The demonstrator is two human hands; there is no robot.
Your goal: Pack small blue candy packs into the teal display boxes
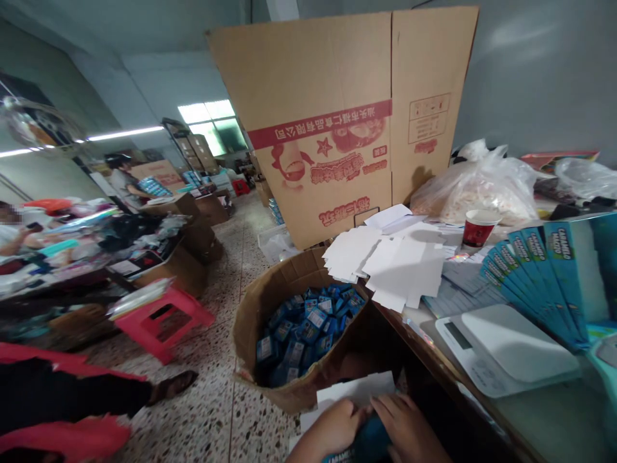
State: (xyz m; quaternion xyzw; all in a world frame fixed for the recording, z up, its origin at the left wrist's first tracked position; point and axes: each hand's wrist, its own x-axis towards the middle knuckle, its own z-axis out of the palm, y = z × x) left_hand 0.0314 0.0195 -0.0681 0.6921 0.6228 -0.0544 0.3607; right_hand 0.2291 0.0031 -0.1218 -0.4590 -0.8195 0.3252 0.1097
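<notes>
At the bottom edge, my left hand is closed with thumb and fingers drawn together at a blue printed package lettered "CARAMELO". My right hand curls its fingers over the other side of the same package. Both hands partly cover it, and its lower part is cut off by the frame. White cards lie just beyond my fingers. A round-sided cardboard carton stands in front of them, holding many small blue boxes.
On the table at right are white card sheets, a white scale, fanned blue CARAMELO packages, a red paper cup and a clear bag. A large cardboard sheet stands behind. Red stools and other people are at left.
</notes>
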